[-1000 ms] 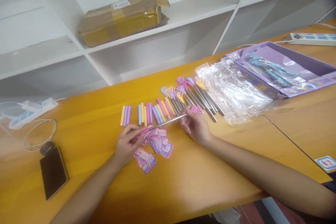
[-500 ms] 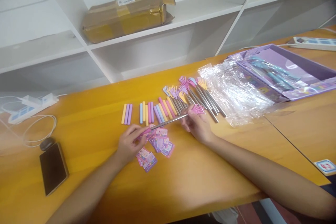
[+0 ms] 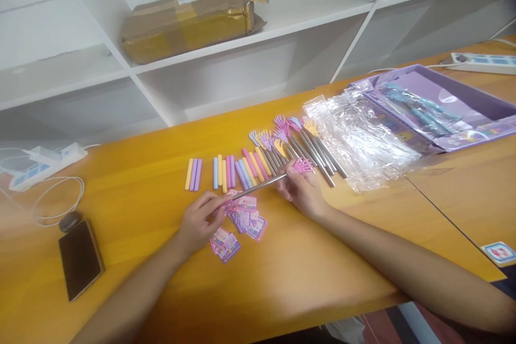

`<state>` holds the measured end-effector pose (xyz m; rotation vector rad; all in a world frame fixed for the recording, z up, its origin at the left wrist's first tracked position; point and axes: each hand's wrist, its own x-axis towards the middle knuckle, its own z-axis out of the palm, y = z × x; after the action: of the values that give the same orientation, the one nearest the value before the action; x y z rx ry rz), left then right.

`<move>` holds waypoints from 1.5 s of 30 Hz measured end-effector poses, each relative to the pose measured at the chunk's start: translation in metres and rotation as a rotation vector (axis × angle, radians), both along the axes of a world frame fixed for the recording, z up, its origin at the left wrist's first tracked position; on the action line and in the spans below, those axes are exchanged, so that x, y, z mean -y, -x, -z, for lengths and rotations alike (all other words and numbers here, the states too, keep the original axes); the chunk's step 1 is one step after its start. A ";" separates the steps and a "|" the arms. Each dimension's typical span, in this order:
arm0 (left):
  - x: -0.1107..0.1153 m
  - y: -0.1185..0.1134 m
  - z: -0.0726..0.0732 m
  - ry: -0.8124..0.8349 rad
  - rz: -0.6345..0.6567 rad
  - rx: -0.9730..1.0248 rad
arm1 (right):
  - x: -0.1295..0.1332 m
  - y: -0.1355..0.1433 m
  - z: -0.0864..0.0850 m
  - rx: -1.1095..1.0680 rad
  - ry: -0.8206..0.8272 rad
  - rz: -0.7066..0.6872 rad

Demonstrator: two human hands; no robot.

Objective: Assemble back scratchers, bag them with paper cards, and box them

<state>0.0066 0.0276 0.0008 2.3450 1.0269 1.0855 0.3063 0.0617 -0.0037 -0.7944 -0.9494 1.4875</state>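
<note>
Between my two hands a metal rod with a pink hand-shaped head lies slantwise above the table. My right hand grips it just below the pink head. My left hand is closed round its lower end, where a pink handle is mostly hidden by the fingers. Behind the rod, yellow, blue, pink and purple tubes lie in a row. Several metal rods with coloured hand-shaped heads are laid to their right. Small printed cards are scattered beside my left hand.
Clear plastic bags lie beside a purple box at the right. A phone, a white cable and a power strip are at the left. A taped carton sits on the white shelf behind the table.
The view has shifted slightly. Both hands keep nearly the same places on the rod, and less of the pink handle shows at my left hand.
</note>
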 end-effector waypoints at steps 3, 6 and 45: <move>0.000 0.001 0.000 0.014 0.016 -0.011 | 0.000 -0.001 -0.001 0.008 0.003 -0.017; 0.000 0.001 0.001 0.015 0.017 -0.027 | -0.001 -0.003 -0.002 0.000 0.001 -0.053; 0.003 -0.003 -0.002 -0.072 -0.020 0.007 | -0.005 -0.023 -0.005 0.170 -0.137 0.095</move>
<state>0.0095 0.0246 0.0024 2.3903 1.0273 1.1561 0.3291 0.0667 0.0011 -0.8631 -1.1134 1.2736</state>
